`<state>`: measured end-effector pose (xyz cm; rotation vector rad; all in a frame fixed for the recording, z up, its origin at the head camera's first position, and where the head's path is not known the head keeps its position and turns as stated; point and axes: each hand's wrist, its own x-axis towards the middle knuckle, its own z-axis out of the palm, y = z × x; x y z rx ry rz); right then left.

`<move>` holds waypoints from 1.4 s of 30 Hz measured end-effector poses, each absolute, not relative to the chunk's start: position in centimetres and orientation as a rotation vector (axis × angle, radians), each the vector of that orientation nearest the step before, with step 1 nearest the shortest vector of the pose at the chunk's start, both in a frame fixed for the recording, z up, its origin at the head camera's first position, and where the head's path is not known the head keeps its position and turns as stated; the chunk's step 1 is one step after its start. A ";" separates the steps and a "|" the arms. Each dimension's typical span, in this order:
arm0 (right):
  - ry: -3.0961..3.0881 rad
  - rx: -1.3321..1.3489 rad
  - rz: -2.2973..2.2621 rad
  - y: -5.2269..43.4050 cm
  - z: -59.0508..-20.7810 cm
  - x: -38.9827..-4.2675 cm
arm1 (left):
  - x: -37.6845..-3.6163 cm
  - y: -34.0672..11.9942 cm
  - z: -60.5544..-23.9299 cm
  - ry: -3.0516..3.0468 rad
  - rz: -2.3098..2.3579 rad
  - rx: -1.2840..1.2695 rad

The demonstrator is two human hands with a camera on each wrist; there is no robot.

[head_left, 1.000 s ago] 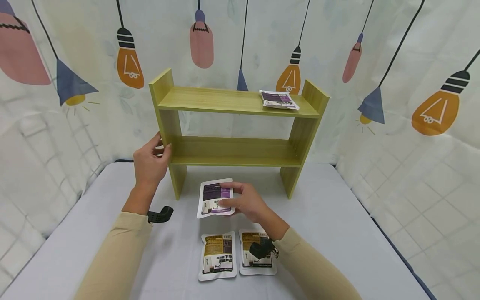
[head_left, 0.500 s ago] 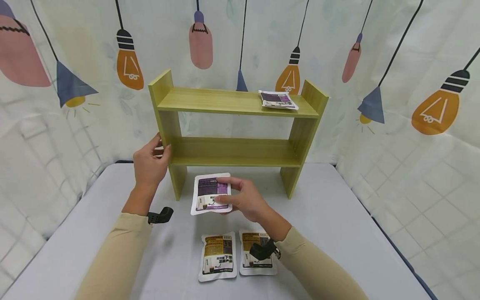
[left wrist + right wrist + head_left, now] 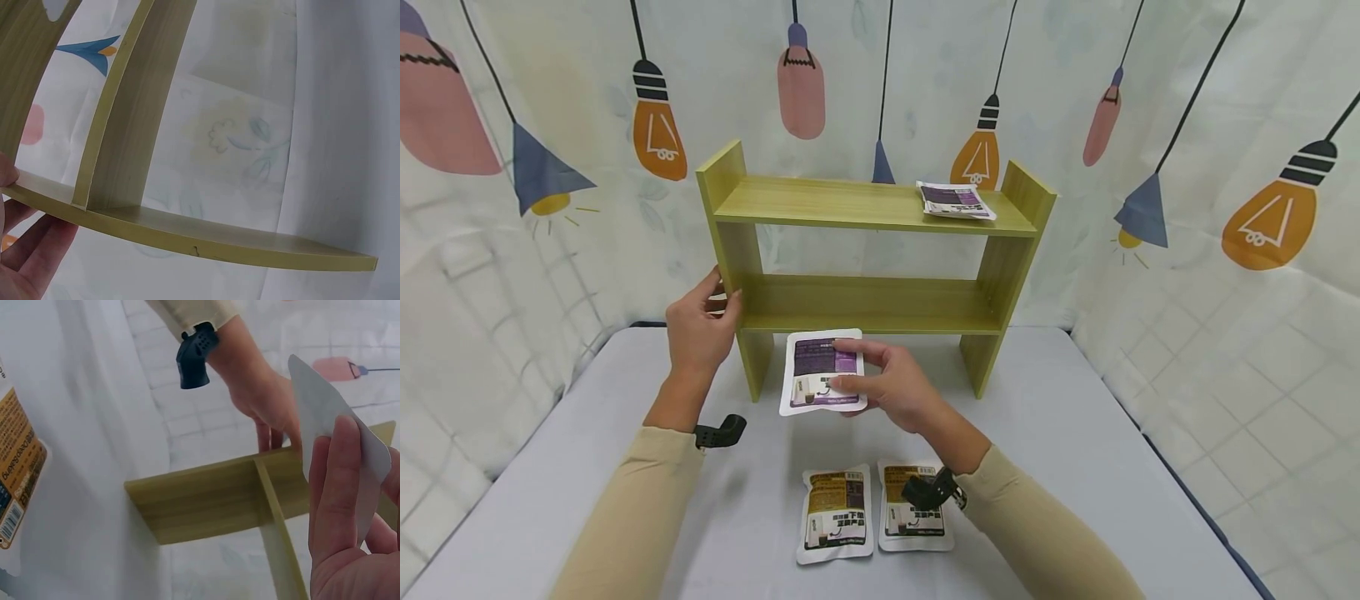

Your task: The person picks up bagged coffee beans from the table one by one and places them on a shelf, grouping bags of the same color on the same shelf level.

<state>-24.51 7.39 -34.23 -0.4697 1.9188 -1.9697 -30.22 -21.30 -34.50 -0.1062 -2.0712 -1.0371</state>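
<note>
A two-tier wooden shelf (image 3: pixel 872 304) stands at the back of the table. My left hand (image 3: pixel 700 327) grips its left side panel; in the left wrist view thumb and fingers lie on either side of the panel's edge (image 3: pixel 194 245). Between thumb and fingers my right hand (image 3: pixel 898 385) pinches a white pouch with a purple label (image 3: pixel 822 367), raised in front of the lower board. In the right wrist view the pouch's plain back (image 3: pixel 319 400) shows, with fingers spread along it. More purple-labelled pouches (image 3: pixel 957 201) lie stacked on the top board's right end.
Two pouches with brown-gold labels, a left one (image 3: pixel 837 514) and a right one (image 3: pixel 915 521), lie flat near the front of the white-covered table (image 3: pixel 1060 467). The right wrist camera partly covers the right one. Printed fabric (image 3: pixel 880 75) hangs behind and at both sides.
My right hand has carried the purple pouch up and slightly left, towards the lower board. The left hand stays on the side panel.
</note>
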 end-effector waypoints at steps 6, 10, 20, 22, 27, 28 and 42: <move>1.875 -0.491 -1.999 7.4 -33.2 -24.4 | -30.2 -21.4 -34.5 -2.058 -1.042 -0.112; 1.853 -0.497 -2.011 7.4 -32.4 -24.2 | -30.2 -21.4 -34.5 -2.047 -1.059 -0.116; 1.822 -0.548 -2.047 7.4 -30.5 -24.1 | -30.0 -21.3 -34.5 -2.038 -1.102 -0.114; 1.822 -0.554 -2.053 7.4 -30.1 -24.1 | -29.9 -21.3 -34.4 -2.044 -1.104 -0.107; 1.811 -0.578 -2.067 7.3 -29.3 -24.0 | -29.9 -21.3 -34.3 -2.060 -1.105 -0.092; 1.811 -0.581 -2.069 7.3 -29.2 -24.0 | -29.9 -21.3 -34.3 -2.061 -1.109 -0.093; 1.859 -0.642 -2.101 7.0 -26.9 -24.2 | -30.0 -21.4 -34.5 -2.061 -1.133 -0.088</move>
